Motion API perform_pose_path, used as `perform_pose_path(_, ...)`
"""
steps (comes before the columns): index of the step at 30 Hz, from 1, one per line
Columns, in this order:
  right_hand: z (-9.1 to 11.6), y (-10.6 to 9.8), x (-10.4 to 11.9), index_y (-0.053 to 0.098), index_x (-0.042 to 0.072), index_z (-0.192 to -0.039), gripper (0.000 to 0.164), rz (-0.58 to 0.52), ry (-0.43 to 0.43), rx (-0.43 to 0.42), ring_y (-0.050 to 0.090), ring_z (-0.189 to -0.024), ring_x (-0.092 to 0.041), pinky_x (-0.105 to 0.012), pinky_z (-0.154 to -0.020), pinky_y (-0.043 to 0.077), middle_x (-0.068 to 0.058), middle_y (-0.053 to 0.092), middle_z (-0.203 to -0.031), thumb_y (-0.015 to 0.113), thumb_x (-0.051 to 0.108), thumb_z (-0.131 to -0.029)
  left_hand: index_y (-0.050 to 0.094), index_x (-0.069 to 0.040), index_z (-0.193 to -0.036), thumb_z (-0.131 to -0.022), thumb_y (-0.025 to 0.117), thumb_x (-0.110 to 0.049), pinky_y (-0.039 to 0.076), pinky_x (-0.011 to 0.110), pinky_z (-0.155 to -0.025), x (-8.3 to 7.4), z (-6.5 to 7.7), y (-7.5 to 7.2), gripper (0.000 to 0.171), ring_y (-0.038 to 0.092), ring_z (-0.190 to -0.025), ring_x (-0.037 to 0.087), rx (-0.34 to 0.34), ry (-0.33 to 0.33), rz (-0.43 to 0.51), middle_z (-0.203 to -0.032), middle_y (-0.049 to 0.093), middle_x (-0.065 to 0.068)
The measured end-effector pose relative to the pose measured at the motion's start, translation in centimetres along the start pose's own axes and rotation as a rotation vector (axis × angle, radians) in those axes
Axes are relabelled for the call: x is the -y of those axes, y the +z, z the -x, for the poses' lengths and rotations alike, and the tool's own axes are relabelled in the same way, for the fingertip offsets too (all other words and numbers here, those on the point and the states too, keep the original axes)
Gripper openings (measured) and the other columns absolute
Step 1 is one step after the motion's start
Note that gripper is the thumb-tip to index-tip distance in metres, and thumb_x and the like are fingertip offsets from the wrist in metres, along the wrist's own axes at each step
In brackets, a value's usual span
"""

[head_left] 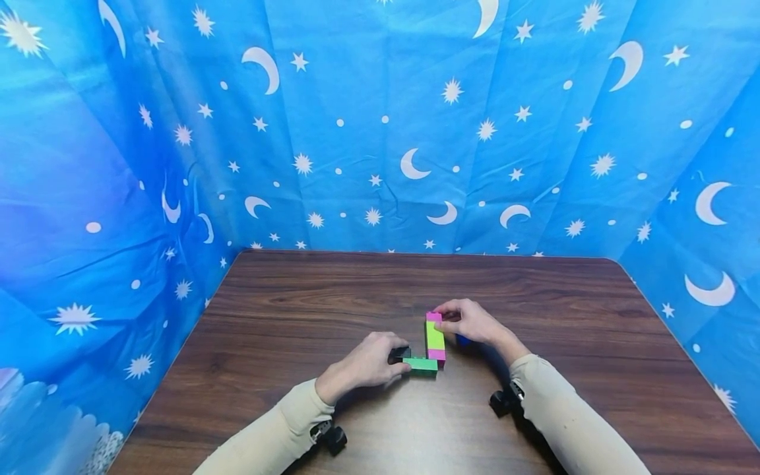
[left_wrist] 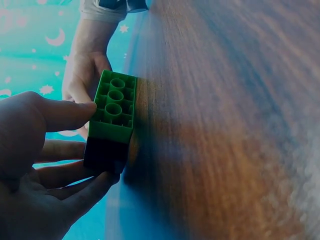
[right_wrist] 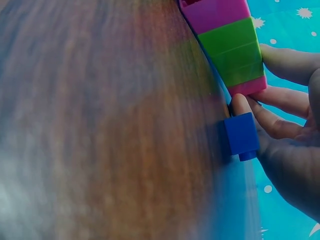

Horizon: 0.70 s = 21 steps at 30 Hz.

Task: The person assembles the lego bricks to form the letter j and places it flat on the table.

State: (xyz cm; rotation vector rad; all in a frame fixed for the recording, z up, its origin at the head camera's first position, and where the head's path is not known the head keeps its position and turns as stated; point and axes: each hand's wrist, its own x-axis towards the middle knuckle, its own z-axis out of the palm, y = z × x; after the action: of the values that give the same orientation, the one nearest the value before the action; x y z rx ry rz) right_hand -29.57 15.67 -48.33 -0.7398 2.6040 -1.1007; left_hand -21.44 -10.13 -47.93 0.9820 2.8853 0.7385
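Note:
My left hand [head_left: 369, 361] grips a green building brick [head_left: 423, 365] with a black brick [left_wrist: 106, 155] against one end of it. In the left wrist view the green brick's hollow underside, with its round tubes, faces the camera. At the far end of a stack of pink and lime bricks [head_left: 435, 338], my right hand [head_left: 472, 322] pinches its sides between thumb and fingers. The stack lies along the tabletop, its near pink end right by the green brick; whether they touch I cannot tell. A small blue brick [right_wrist: 241, 132] sits beside the right hand's fingers.
The dark wood-grain table [head_left: 285, 290] carries all the bricks. Blue cloth [head_left: 356, 145] with white moons and stars hangs behind it and along both sides. A small black device [head_left: 329, 435] is strapped to each wrist over the light sleeves.

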Motion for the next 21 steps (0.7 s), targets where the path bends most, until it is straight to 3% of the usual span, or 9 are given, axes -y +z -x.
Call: perform_pose_path(21,-0.07,0.06,0.03,0.066,0.004,-0.12,0.04,0.019,0.018,0.002,0.06,-0.093,-0.018,-0.04,-0.084,0.051,-0.006,0.068,-0.105,0.069,0.03,-0.09,0.07,-0.006,-0.116,-0.086,0.073,-0.033,0.05,0.023,-0.077,-0.08,0.01,-0.17,0.04,0.062,-0.088,0.01,0.029,0.007,-0.004,-0.1,0.07,0.0)
